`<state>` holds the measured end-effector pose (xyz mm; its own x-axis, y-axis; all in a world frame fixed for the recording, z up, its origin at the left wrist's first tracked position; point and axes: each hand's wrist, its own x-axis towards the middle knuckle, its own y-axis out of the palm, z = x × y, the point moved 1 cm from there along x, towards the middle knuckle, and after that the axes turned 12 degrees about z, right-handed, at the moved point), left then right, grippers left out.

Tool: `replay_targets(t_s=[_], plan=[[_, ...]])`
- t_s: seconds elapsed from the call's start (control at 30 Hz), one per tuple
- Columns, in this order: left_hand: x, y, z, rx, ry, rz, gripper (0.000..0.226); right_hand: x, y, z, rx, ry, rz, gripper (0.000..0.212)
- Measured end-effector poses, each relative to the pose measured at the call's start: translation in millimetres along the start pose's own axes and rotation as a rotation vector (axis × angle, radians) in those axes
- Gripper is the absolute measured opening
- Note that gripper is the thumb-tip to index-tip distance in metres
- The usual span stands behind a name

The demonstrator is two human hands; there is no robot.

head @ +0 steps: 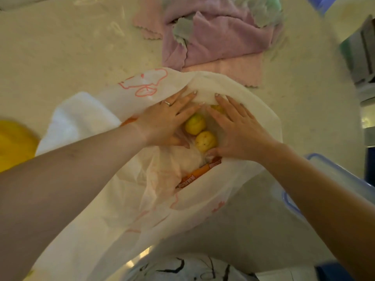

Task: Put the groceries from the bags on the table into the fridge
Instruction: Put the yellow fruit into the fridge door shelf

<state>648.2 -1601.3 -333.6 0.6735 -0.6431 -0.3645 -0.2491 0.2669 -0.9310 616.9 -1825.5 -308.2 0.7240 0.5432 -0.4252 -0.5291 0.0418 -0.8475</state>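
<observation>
Inside the mouth of the thin white plastic bag with pink line drawings (142,86), lying open on the pale marbled table (60,47), both your hands are reaching in; your left hand (168,122) lies flat with its fingers spread and straight against the bag's far wall, a ring on one finger; your right hand (237,128) is likewise spread, fingers straight, thumb just beside the nearer fruit. Between your hands sit two small round yellow-green fruits (199,133), touching one another; a third yellow shape peeks out under your right fingertips, though what it is I cannot tell; an orange printed packet (197,175) lies nearer you in the bag. To do this well, I would hold the rim back with the left hand so the film does not fall over the opening; curl the right hand under one fruit rather than pinching from above, since they look apt to roll. The pink and lilac cloths (213,37) lie well apart behind; the fridge is out of view.
</observation>
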Motion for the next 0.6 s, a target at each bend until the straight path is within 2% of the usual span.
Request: replay_targets(t_s=[0.1,0.2,0.43,0.6], plan=[[1,5,-2,-0.082,-0.04,0.024,0.107,1,-1,-2,0.015,-0.009,0.026,0.11],[-4,0,-9,-0.101,-0.05,-0.02,0.095,-2,0,1,-0.028,-0.031,0.003,0.104],[-20,4,-36,-0.158,-0.011,-0.265,0.051,-19,14,18,-0.171,-0.095,-0.181,0.063],[-25,9,-47,-0.264,-0.094,-0.286,0.051,-25,26,30,-0.141,-0.066,-0.23,0.05]])
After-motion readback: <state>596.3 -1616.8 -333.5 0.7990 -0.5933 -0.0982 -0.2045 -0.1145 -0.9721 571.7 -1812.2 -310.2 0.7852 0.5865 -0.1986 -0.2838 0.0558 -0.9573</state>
